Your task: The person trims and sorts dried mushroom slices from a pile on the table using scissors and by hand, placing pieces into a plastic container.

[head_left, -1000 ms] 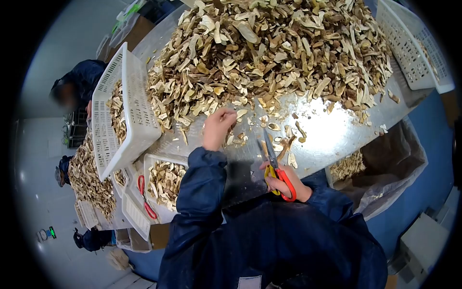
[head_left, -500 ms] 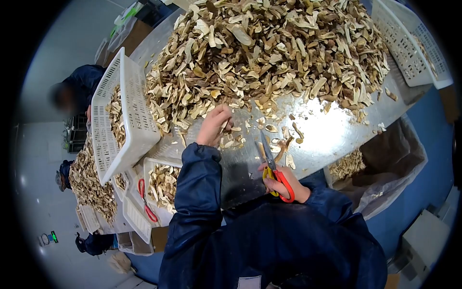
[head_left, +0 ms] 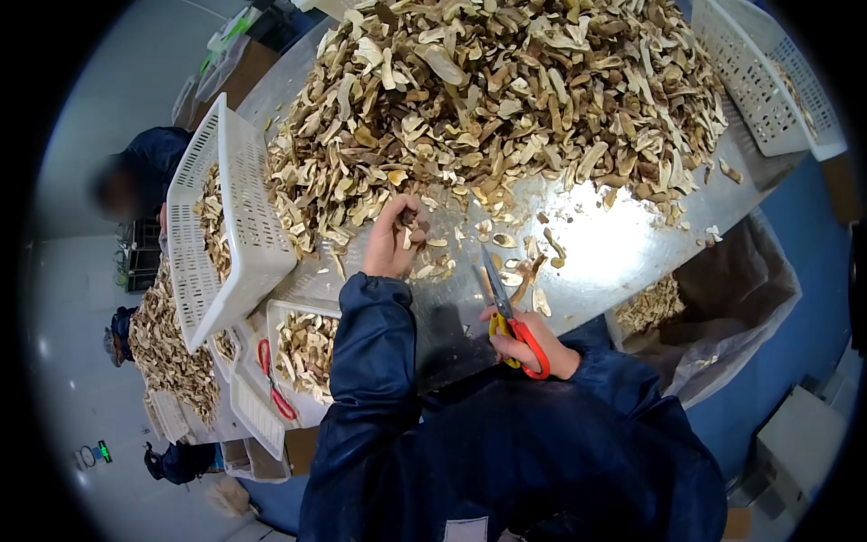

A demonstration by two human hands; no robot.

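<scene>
A large heap of dried brown and cream slices covers the back of the metal table. Just in front of it, my left hand has its fingers curled round small brown and pale slices. My right hand grips scissors with red and yellow handles, their blades pointing toward the heap. Between my hands and the heap lie several loose slices.
A white perforated basket stands tilted at the left, beside a tray of slices and red-handled scissors. Another basket is at the back right. Below the right edge sits a lined bin. A co-worker is at the left.
My left hand has shifted slightly left and turned, and slices now show within its curled fingers. My right hand stays nearly in place with the scissors. The whole view has moved a little.
</scene>
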